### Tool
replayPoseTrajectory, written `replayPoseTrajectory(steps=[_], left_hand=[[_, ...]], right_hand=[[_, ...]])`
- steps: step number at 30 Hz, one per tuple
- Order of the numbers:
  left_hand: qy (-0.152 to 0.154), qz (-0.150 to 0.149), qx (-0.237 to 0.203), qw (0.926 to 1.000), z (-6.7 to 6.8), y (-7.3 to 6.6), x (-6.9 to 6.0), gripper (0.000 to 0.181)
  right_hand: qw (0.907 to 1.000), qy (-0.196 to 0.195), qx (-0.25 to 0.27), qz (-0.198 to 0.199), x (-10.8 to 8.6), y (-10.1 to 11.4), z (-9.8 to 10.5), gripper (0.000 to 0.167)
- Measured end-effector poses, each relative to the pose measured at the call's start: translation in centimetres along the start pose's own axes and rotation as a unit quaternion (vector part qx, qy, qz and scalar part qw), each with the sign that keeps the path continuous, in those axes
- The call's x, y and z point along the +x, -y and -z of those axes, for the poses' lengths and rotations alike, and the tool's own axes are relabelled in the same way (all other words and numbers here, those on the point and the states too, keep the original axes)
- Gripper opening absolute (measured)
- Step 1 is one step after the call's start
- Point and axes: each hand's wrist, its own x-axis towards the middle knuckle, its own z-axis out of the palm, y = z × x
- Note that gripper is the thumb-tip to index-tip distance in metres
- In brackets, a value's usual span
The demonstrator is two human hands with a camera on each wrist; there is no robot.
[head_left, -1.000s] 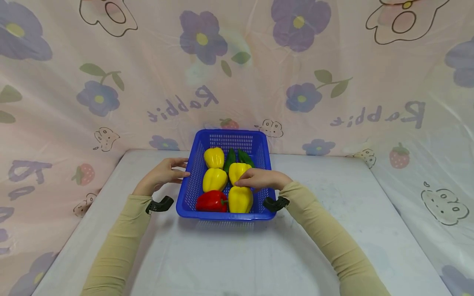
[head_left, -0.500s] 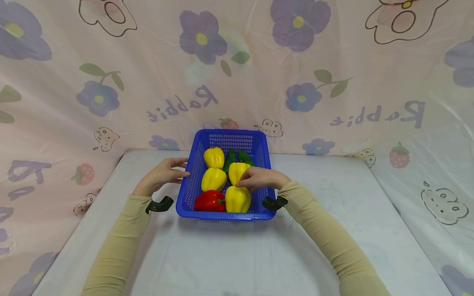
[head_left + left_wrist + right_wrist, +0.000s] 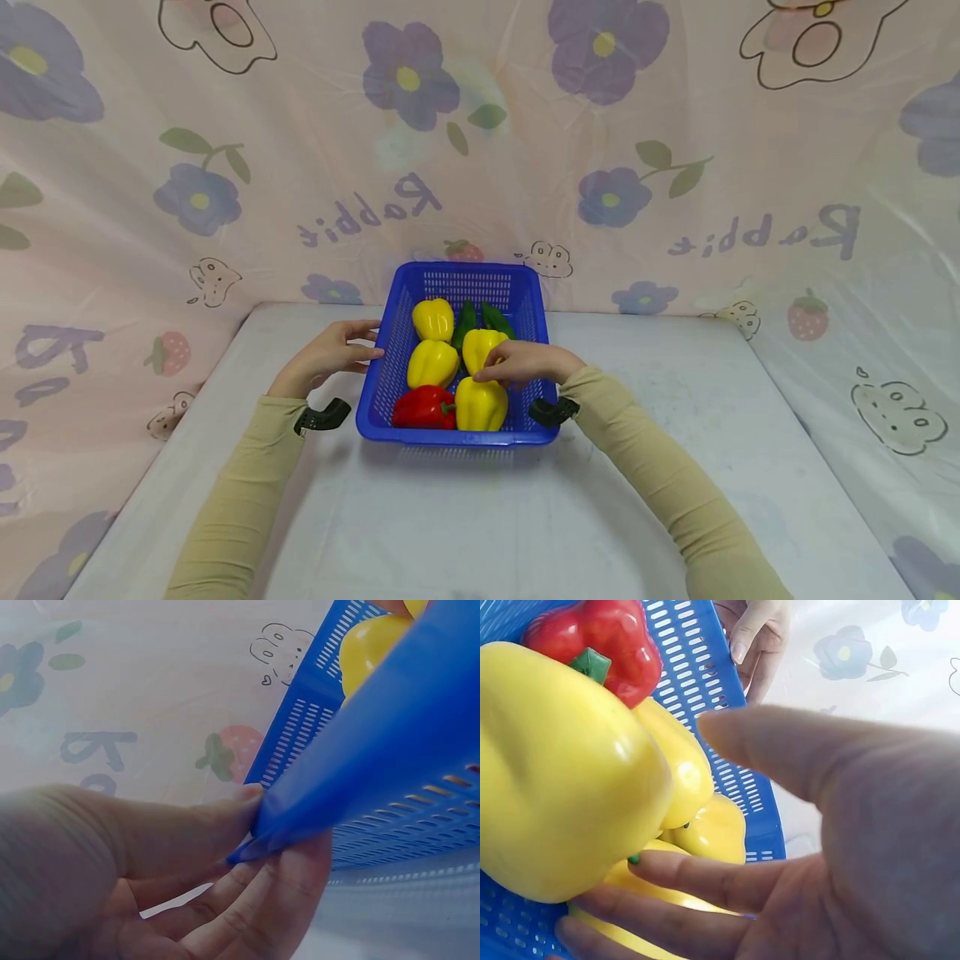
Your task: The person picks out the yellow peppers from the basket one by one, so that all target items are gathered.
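Observation:
A blue perforated plastic basket (image 3: 459, 437) stands on the table. My left hand (image 3: 322, 354) pinches its left rim; in the left wrist view the thumb lies above the rim and the fingers below. Inside the basket, my right hand (image 3: 528, 363) is over the right side, its fingers extended and touching the front yellow bell pepper (image 3: 482, 406), the thumb apart from it. Another yellow bell pepper (image 3: 480, 346) sits just behind, partly hidden by that hand. A red bell pepper (image 3: 424, 407) lies at the front left, with its green stem pointing right.
Further yellow bell peppers, one mid-left (image 3: 432, 364) and one far-left (image 3: 433, 320), share the basket with two long dark green vegetables (image 3: 465, 323). The white table (image 3: 420, 533) meets a patterned curtain (image 3: 495, 167) at the back.
The red bell pepper, the front yellow one and the mid-left yellow one have shifted slightly left. My right hand has moved a little left. The left hand stays on the rim.

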Motion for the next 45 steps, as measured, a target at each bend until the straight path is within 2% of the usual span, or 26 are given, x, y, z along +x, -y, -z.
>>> replayPoseTrajectory(steps=[10, 20, 32, 45], left_hand=[[0.006, -0.001, 0.001, 1.0000, 0.14, 0.42, 0.34, 0.065], [0.003, 0.001, 0.010, 0.9999, 0.09, 0.28, 0.20, 0.064], [0.010, -0.001, 0.008, 0.9999, -0.07, 0.05, -0.03, 0.066], [0.006, -0.002, 0.004, 1.0000, 0.02, 0.07, -0.14, 0.066]], right_hand=[[0.9998, 0.008, 0.014, -0.015, -0.04, -0.07, -0.15, 0.042], [0.9994, 0.014, 0.019, -0.025, -0.23, 0.21, -0.30, 0.043], [0.9994, 0.027, 0.000, -0.021, -0.24, 0.00, -0.18, 0.052], [0.9992, 0.031, -0.022, 0.014, -0.55, -0.09, 0.15, 0.050]])
